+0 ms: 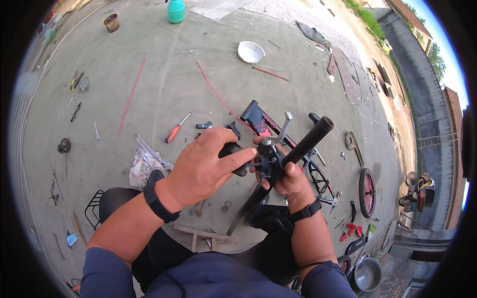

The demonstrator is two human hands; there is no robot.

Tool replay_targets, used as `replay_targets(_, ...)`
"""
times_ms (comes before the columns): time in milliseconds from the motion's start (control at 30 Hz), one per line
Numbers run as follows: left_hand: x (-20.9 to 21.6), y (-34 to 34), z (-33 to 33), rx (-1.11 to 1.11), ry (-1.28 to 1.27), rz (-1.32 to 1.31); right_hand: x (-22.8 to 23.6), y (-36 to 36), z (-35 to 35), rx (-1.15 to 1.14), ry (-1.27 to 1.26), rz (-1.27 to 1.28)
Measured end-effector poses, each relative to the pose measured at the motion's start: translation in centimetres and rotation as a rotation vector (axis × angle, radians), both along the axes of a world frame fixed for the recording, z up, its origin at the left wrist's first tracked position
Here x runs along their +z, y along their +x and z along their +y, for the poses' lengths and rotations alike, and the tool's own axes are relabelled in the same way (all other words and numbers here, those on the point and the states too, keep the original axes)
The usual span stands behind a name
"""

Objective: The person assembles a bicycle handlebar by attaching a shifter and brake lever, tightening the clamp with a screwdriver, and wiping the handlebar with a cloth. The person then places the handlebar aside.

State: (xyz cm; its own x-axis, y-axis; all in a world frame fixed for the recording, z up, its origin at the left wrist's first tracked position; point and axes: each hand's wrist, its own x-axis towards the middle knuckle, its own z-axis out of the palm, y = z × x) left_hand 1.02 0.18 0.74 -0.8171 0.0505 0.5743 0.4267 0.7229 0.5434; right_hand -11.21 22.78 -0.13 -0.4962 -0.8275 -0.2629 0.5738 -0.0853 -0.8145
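My right hand [292,180] grips a black bicycle handlebar [310,140] at its clamp, where a silver brake lever [283,129] sticks up. My left hand [203,166] is over the black brake-lever body [229,149], fingers pinching a small black part at the clamp beside my right hand. Both wrists wear black bands. The bar's lower end runs down toward my lap. A black and red bicycle frame [261,121] lies on the concrete just behind the hands.
On the concrete lie a red-handled screwdriver [175,131], wrenches on a rag [144,159], a white bowl [250,51], a red cable [218,97], a small wheel [367,192], a teal canister [176,11], a wooden stool [201,233], a metal basin [368,274].
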Motion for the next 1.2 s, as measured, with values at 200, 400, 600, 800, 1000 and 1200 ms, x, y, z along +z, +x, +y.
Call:
replay_targets(200,0.0,-0.1,0.0,0.025,-0.058,0.023,-0.6,-0.2,0.2,0.039,-0.011,-0.003)
replay_targets(400,0.3,-0.2,0.3,0.152,-0.228,0.133,-0.4,0.2,-0.5,-0.059,0.093,0.067)
replay_targets(600,0.2,-0.2,0.2,0.156,-0.245,0.185,-0.2,0.3,-0.4,0.002,0.171,0.068)
replay_targets(800,0.4,0.3,0.3,0.149,-0.204,0.053,0.0,0.6,-0.6,0.0,0.134,0.06)
replay_targets(1000,-0.7,1.0,1.4,-0.105,0.75,-0.628,0.3,0.4,-0.8,-0.104,0.245,0.342)
replay_targets(1200,-1.7,0.4,0.3,-0.217,1.756,-1.224,0.2,-0.7,-0.1,0.001,0.334,0.841)
